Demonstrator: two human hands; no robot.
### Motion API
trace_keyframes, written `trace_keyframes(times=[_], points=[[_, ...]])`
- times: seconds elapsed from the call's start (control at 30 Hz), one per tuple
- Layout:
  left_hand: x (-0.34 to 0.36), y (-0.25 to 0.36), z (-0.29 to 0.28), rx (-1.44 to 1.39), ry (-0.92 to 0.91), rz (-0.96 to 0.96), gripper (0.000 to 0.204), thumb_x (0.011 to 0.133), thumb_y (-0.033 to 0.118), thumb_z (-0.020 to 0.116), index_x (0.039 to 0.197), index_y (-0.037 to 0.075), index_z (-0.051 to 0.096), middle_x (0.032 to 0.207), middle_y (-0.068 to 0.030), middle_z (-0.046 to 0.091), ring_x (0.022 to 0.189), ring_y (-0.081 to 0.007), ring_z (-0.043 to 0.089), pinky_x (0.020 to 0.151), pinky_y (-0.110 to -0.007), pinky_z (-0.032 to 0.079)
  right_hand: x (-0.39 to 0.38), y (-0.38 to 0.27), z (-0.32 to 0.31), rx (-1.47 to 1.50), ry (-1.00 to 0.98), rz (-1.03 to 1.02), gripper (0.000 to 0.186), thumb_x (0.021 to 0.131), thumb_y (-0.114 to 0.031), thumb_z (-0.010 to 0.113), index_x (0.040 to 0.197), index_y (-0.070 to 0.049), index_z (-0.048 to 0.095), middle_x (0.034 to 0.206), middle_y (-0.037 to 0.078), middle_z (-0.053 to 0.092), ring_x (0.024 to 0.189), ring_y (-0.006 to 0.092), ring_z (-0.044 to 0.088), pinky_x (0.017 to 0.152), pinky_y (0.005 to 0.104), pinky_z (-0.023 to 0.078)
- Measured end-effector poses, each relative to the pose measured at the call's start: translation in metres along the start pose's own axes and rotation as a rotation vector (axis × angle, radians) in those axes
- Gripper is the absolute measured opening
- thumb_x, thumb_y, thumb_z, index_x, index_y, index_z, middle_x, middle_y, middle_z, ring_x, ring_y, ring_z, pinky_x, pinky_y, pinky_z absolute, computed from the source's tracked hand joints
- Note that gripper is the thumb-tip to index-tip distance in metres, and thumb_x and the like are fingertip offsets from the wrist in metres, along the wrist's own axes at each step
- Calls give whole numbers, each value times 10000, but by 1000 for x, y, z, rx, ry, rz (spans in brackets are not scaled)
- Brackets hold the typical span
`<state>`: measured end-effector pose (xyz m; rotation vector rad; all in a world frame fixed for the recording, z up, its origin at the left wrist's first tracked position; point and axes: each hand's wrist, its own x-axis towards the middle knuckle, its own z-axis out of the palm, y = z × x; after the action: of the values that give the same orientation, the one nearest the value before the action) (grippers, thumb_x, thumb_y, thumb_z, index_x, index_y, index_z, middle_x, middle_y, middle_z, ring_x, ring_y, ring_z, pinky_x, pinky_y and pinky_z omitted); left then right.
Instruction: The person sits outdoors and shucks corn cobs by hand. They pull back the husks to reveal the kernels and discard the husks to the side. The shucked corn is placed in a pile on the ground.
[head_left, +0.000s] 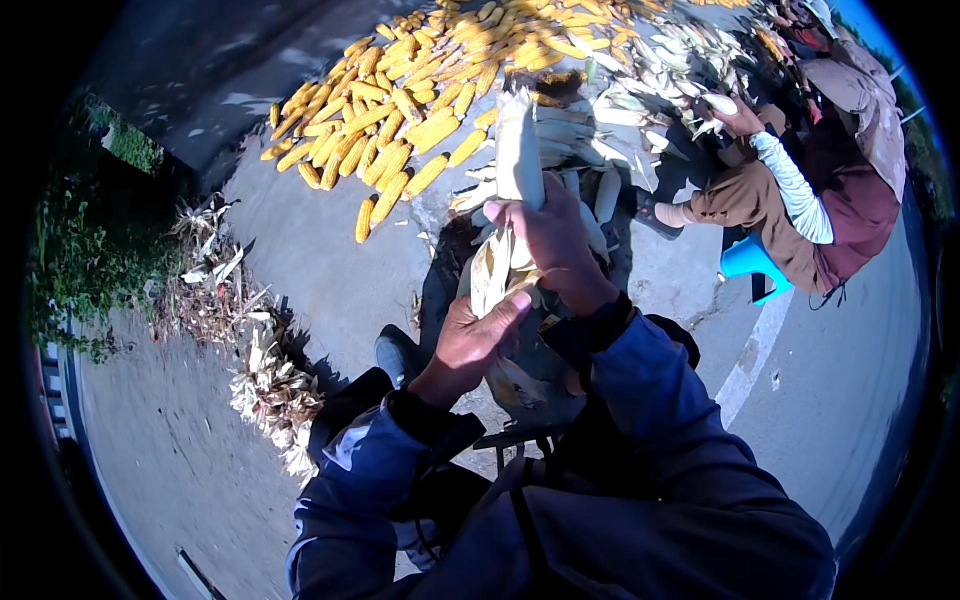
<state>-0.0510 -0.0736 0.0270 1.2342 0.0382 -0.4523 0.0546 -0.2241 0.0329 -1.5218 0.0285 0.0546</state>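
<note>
An ear of corn (518, 150) in its pale husk stands upright in front of me, its tip pointing away. My right hand (560, 238) wraps round its middle, the thumb lying across the husk. Lower down, my left hand (474, 335) pinches loosened, yellowish husk leaves (495, 268) at the base end between thumb and fingers. No kernels show on this ear. Just beyond it lie unhusked ears (606, 190) and loose husks, partly hidden behind my right hand.
A broad heap of bare yellow corn cobs (385, 125) spreads ahead. Stripped husks (275, 390) are piled at the left, near green plants (75, 240). At the right another person (850, 190) sits on a blue stool (755, 265), a hand on a husked-leaf ear (720, 103).
</note>
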Motion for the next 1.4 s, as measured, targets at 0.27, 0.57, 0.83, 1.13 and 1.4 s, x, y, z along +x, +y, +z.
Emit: trace_keyframes(times=[0.27, 0.57, 0.83, 1.13, 1.4], points=[[-17, 19, 5, 164, -69, 115, 264, 1047, 329, 658, 935, 90, 657, 767, 59, 562, 665, -33, 481, 594, -248, 394, 17, 25, 1, -94, 50, -108, 454, 799, -193, 823, 1104, 53, 593, 912, 122, 684, 837, 183, 644, 754, 350, 517], [-14, 38, -52, -425, 83, 122, 251, 953, 148, 743, 1131, 9, 632, 745, -47, 615, 653, -185, 653, 718, -394, 598, 2, 8, 8, 374, -137, 212, 313, 917, -229, 746, 1109, -27, 603, 903, 75, 648, 715, 184, 660, 634, 336, 567], [-11, 34, -64, -362, 52, 27, 222, 934, 88, 749, 1122, 12, 657, 835, -61, 675, 672, -178, 675, 657, -376, 614, -13, -5, 20, 538, -389, 227, 361, 913, -213, 726, 1157, 18, 594, 951, 126, 679, 751, 200, 697, 628, 332, 584], [2, 25, -48, -126, -70, -14, 316, 958, 36, 702, 1261, 2, 621, 1053, -53, 675, 718, -127, 625, 634, -301, 582, -22, -12, 9, 507, -470, 210, 387, 896, -189, 700, 1208, 24, 615, 939, 95, 679, 770, 160, 689, 655, 309, 576], [9, 10, -42, 21, -158, -210, 149, 967, 93, 726, 1073, 67, 624, 863, 0, 614, 695, -106, 590, 619, -257, 521, -24, -23, -1, 294, -455, 209, 469, 795, -138, 778, 1184, 66, 613, 945, 101, 686, 778, 142, 665, 682, 300, 552]])
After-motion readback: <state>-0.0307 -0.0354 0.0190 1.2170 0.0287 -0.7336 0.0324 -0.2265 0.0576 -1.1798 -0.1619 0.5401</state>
